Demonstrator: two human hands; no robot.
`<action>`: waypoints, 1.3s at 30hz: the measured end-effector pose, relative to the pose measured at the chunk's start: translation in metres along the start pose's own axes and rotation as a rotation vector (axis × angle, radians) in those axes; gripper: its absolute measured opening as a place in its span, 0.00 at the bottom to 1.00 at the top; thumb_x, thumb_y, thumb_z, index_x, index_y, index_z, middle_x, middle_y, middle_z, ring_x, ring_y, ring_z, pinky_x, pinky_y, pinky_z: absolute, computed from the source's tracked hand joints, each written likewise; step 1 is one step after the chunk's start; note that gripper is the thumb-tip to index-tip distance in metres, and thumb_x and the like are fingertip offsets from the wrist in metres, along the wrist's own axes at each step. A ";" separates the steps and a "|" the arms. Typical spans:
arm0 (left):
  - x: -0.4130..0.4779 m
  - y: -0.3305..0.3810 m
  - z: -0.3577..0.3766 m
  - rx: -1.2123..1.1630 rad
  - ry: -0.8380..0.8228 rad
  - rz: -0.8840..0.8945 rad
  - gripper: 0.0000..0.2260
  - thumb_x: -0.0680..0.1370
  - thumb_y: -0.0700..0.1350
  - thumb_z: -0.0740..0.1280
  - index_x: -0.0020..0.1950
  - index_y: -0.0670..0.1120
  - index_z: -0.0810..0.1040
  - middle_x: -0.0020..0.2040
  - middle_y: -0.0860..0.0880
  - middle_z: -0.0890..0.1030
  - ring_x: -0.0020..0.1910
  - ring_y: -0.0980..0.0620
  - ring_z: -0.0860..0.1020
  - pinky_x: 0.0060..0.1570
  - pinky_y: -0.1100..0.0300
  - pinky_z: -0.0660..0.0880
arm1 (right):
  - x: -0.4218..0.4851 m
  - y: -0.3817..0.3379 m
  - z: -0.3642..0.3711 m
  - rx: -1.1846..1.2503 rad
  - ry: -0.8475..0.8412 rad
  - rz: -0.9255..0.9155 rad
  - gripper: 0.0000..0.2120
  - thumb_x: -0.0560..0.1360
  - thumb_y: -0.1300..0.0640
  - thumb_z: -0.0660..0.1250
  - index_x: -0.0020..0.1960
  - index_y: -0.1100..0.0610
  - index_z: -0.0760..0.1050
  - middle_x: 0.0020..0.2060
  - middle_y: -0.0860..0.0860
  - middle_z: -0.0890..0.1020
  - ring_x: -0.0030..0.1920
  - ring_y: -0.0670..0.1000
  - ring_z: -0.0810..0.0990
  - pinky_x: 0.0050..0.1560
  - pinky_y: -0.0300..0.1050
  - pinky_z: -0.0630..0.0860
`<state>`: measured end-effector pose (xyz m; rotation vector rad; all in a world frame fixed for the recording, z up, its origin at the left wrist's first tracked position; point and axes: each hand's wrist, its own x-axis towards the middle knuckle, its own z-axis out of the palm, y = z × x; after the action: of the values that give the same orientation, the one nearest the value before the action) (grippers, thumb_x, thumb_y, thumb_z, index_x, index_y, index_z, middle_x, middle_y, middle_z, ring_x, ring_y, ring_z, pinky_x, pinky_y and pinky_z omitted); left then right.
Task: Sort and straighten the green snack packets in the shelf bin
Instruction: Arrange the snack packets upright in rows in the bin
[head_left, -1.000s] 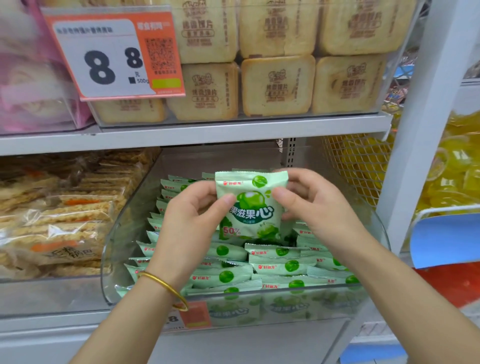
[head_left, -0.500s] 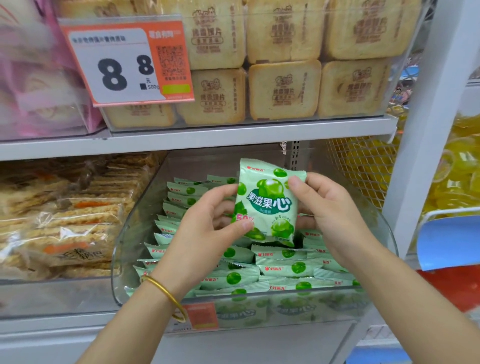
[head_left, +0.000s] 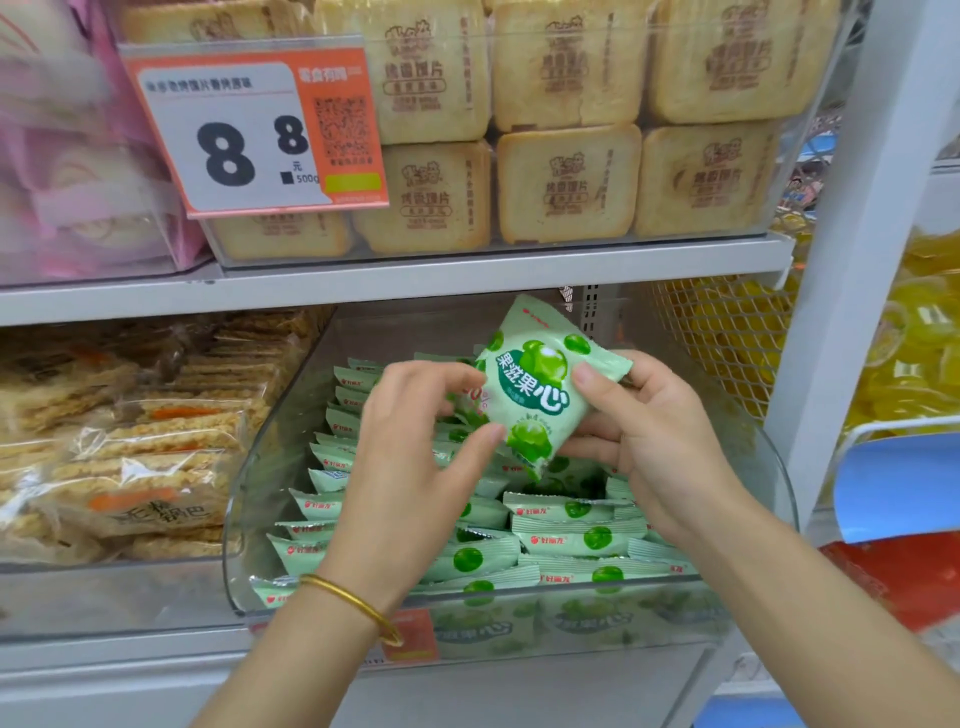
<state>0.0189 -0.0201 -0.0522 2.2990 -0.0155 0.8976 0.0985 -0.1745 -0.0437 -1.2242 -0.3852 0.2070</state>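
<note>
A pale green snack packet (head_left: 535, 384) with green fruit pictures is held tilted above the clear shelf bin (head_left: 270, 467). My right hand (head_left: 644, 441) grips its right side, thumb on the front. My left hand (head_left: 410, 467), with a gold bangle at the wrist, touches its lower left edge with thumb and fingertips. Below them, several rows of the same green packets (head_left: 566, 540) stand on edge inside the bin. My hands hide the middle rows.
A white shelf board (head_left: 395, 286) runs just above the bin, carrying a bin of toast-slice packets (head_left: 566, 182) and an orange price tag (head_left: 249, 135). Rice cracker packs (head_left: 130, 457) fill the bin to the left. A white upright (head_left: 841, 291) and yellow packets (head_left: 919, 353) stand to the right.
The held packet has turned from upright to tilted clockwise and shifted a little right. My left hand slid from its upper left edge to its lower left edge.
</note>
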 end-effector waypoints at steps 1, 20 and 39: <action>-0.001 0.001 0.002 0.007 -0.055 0.005 0.19 0.70 0.57 0.66 0.60 0.57 0.71 0.55 0.62 0.69 0.55 0.61 0.70 0.56 0.67 0.68 | -0.001 0.000 0.001 0.021 -0.030 0.003 0.11 0.71 0.56 0.68 0.52 0.59 0.75 0.43 0.57 0.85 0.39 0.55 0.84 0.32 0.44 0.80; 0.000 0.005 -0.011 -0.535 -0.355 -0.255 0.37 0.73 0.33 0.69 0.69 0.65 0.57 0.59 0.60 0.79 0.59 0.60 0.77 0.57 0.56 0.74 | -0.002 0.000 -0.004 -0.084 -0.135 -0.111 0.17 0.65 0.59 0.69 0.53 0.49 0.80 0.53 0.50 0.83 0.49 0.52 0.83 0.39 0.42 0.80; 0.000 0.009 -0.012 -0.543 -0.345 -0.239 0.38 0.73 0.33 0.69 0.66 0.69 0.58 0.62 0.59 0.76 0.61 0.59 0.76 0.62 0.51 0.72 | -0.002 -0.001 -0.004 -0.049 -0.117 -0.099 0.18 0.66 0.58 0.69 0.56 0.52 0.78 0.52 0.53 0.83 0.48 0.52 0.83 0.38 0.43 0.80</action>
<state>0.0096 -0.0200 -0.0401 1.8635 -0.1170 0.3131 0.0978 -0.1793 -0.0445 -1.2407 -0.5544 0.1853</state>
